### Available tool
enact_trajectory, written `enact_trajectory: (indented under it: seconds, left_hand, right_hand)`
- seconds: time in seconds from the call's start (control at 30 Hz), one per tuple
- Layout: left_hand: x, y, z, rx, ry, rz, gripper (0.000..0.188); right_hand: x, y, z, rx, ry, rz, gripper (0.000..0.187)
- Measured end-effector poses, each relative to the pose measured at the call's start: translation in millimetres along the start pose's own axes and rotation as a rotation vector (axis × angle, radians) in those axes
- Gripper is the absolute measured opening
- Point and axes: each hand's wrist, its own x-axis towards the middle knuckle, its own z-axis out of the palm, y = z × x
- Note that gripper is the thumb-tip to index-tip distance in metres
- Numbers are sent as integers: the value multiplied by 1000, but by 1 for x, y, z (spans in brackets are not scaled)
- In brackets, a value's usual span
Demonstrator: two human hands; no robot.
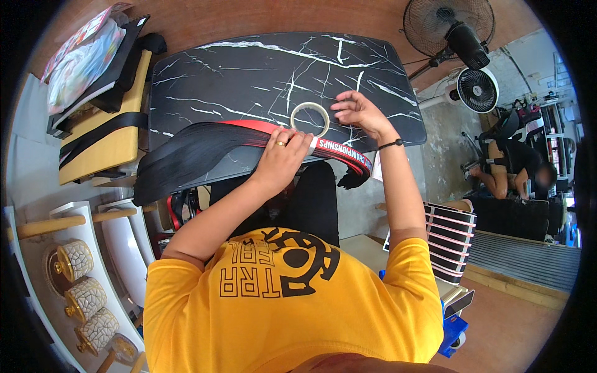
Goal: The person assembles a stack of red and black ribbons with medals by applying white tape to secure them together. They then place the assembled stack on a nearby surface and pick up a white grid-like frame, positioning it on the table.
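A thick bundle of ribbons [205,146], black with red printed faces, lies across the near edge of the table. Its black end fans out on the left, and the other end droops over the edge on the right. My left hand [277,160] is closed over the middle of the bundle, next to a pale band around it. Just beyond, a roll of tape [295,119] rests on the tabletop, close to the left fingertips. Raised to the right of the roll, my right hand [362,115] has its fingers apart and nothing visible in them.
The black marble-patterned table [224,74] spans the middle. Two fans [477,90] stand at the far right. A wooden bench [106,146] with bags and a black strap is at left, above shelves with patterned jars [87,295]. Another person [519,168] sits bent over at right.
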Motion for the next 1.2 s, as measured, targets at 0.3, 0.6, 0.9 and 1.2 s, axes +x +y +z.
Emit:
enact_trajectory:
  seconds: [0.3, 0.6, 0.9, 1.2]
  left_hand:
    - [-2, 0, 2, -59, 9, 5, 46]
    - [-3, 0, 4, -65, 37, 1, 46]
    - [-3, 0, 2, -73, 24, 2, 47]
    - [-1, 0, 0, -46, 41, 10, 44]
  right_hand:
    - [3, -38, 49, -319, -420, -333, 23]
    - [38, -19, 82, -1102, -449, -759, 22]
    - [29, -37, 48, -1218, -641, -559, 31]
    - [63, -36, 54, -1057, -955, 25, 24]
